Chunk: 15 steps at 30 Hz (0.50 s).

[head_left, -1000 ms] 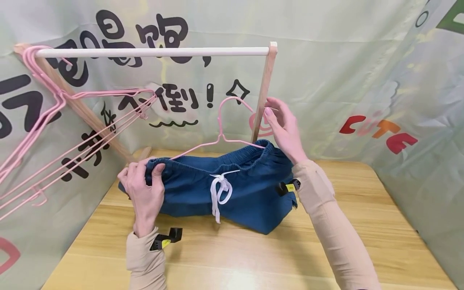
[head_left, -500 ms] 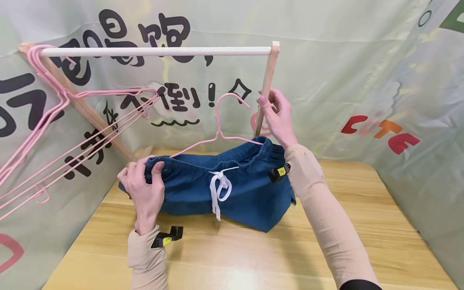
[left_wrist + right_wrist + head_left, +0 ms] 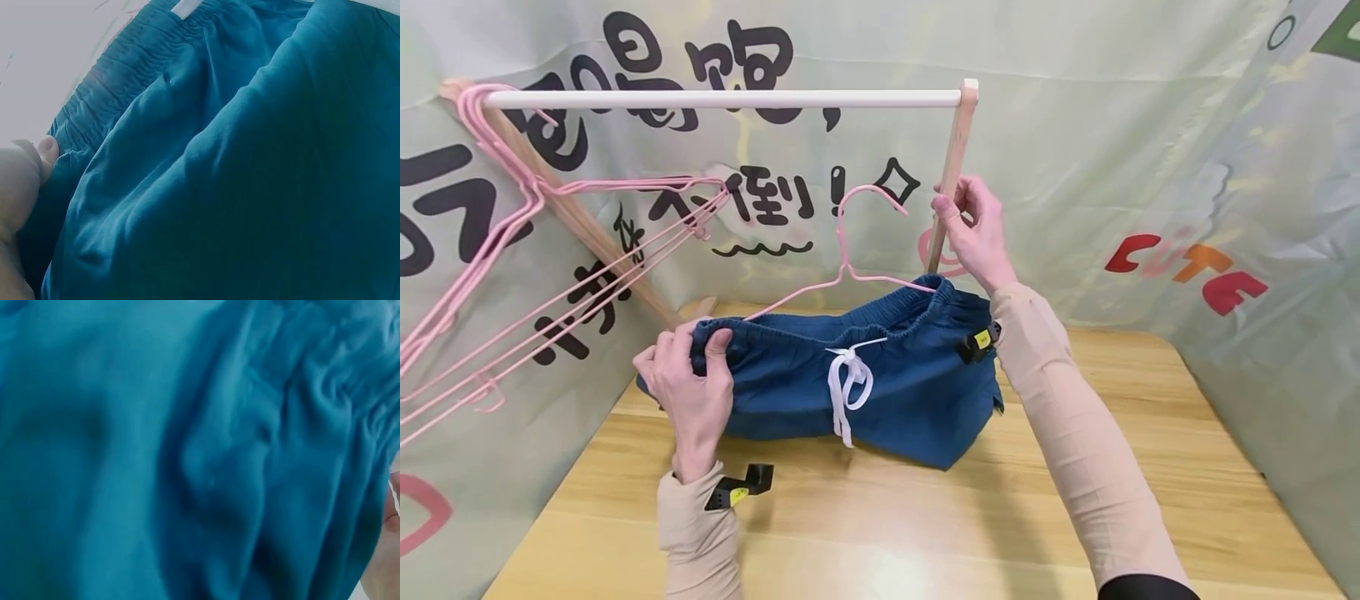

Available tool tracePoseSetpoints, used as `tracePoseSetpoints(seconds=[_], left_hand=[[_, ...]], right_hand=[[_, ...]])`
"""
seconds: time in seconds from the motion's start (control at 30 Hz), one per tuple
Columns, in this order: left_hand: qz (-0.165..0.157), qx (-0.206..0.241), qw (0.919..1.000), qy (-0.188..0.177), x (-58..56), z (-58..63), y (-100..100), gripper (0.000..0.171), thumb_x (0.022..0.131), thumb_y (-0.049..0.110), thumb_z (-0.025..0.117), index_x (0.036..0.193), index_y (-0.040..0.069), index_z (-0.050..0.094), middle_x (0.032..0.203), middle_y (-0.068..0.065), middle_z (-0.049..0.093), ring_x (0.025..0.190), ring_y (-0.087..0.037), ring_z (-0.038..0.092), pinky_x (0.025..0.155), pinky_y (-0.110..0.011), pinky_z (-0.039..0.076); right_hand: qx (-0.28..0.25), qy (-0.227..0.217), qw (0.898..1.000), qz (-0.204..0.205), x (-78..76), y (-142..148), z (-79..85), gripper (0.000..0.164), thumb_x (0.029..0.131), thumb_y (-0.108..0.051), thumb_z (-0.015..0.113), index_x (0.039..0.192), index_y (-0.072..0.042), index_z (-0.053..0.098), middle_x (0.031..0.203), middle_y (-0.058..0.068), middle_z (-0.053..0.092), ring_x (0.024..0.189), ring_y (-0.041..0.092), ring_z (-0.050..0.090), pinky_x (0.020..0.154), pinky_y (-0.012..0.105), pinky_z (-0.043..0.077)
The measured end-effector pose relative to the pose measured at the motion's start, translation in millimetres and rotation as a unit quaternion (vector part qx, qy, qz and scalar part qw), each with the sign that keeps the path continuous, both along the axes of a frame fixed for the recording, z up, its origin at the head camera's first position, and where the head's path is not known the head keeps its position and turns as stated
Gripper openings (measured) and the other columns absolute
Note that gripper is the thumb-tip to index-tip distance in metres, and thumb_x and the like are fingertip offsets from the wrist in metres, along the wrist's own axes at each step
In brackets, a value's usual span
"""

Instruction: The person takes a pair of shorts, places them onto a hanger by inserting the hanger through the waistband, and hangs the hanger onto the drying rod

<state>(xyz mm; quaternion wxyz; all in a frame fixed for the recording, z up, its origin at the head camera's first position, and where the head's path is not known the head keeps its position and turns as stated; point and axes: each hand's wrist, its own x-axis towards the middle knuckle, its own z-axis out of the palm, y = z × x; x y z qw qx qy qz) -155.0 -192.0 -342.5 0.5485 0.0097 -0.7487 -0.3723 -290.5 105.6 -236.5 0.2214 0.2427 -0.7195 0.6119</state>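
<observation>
Blue shorts (image 3: 880, 392) with an elastic waist and a white drawstring bow (image 3: 850, 387) are held up over the table. At the waistband's left end my left hand (image 3: 688, 392) grips the cloth, thumb in front and fingers behind. Out of the waist opening rises a pink hanger (image 3: 842, 267), its hook up and its lower part hidden in the shorts. My right hand (image 3: 977, 233) holds the rack's right wooden post (image 3: 953, 150), above the shorts' right end. Blue cloth (image 3: 250, 175) fills most of the left wrist view, with the left thumb at its edge.
The rack's white rail (image 3: 722, 100) runs across the back, above the shorts' hanger. Several pink hangers (image 3: 535, 187) hang at its left end. A wooden table (image 3: 1120, 467) lies below, and printed cloth walls (image 3: 1075, 150) enclose it.
My right hand has moved up and left and taken hold of the wooden post. The shorts and hanger have shifted slightly up and left, with my left hand still gripping the waistband.
</observation>
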Motion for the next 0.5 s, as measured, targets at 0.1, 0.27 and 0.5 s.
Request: tracePoseSetpoints(seconds=[0.1,0.27,0.5], left_hand=[[0.001,0.0,1.0,-0.004,1.6,2.7,-3,0.033,0.079,0.033,0.064,0.091,0.002,0.065,0.079,-0.018,0.058,0.078,-0.032,0.044,0.083,-0.028,0.015],[0.009,-0.002,0.9999,-0.007,4.1,9.8,-11,0.032,0.08,0.031,0.064,0.09,0.0,0.063,0.08,-0.019,0.059,0.077,-0.031,0.046,0.082,-0.026,0.016],[0.025,0.006,0.9996,-0.009,13.5,27.4,-27,0.033,0.08,0.031,0.065,0.09,0.0,0.063,0.085,-0.018,0.064,0.076,-0.028,0.052,0.082,-0.025,0.016]], right_hand=[[-0.001,0.006,1.0,0.0,-5.7,1,-2.9,0.008,0.087,-0.017,0.056,0.087,-0.015,0.049,0.105,0.009,0.058,0.086,0.026,0.056,0.087,0.036,0.048],[-0.003,0.009,1.0,0.003,-6.4,1,-3.7,0.01,0.086,-0.019,0.057,0.086,-0.016,0.047,0.104,0.008,0.059,0.085,0.025,0.056,0.085,0.032,0.049],[-0.011,-0.001,1.0,-0.002,10.5,-3,6.7,0.009,0.086,-0.012,0.056,0.082,-0.012,0.048,0.102,0.009,0.059,0.079,0.013,0.057,0.084,0.031,0.049]])
